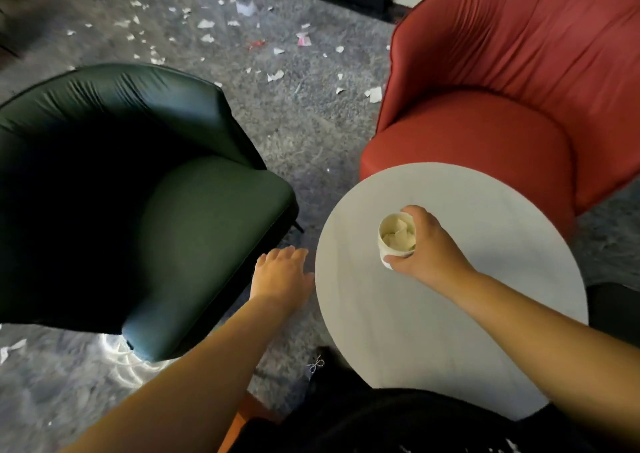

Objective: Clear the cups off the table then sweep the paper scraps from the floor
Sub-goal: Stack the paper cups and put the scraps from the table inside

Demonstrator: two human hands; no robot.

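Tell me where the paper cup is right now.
In the head view, the paper cup is over the middle of the round white table, gripped by the right hand, with the red armchair behind it and the green armchair to its left.

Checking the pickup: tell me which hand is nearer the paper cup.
Right. The right hand grips the paper cup over the table; the left hand hangs open beyond the table's left edge.

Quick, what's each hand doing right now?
Left hand: open, fingers straight, holding nothing.
Right hand: grip closed around the paper cup.
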